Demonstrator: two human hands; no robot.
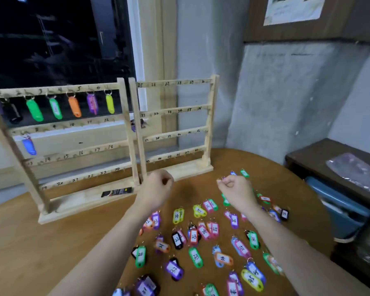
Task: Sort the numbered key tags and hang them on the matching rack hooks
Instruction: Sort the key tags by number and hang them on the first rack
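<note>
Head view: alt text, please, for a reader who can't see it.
Both hands, left and right, hover curled above numbered key tags scattered on a wooden table. Behind stand two wooden racks; seven tags hang on the left one.

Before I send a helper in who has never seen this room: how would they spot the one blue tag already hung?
Find the left wooden rack in front of the dark window. Its top rail carries a row of coloured tags; drop to the second rail, far left. The blue tag hangs there alone, the only tag on that rail.

Coloured numbered key tags (195,238) lie scattered on the table; seven hang on the left wooden rack (73,146).
</note>
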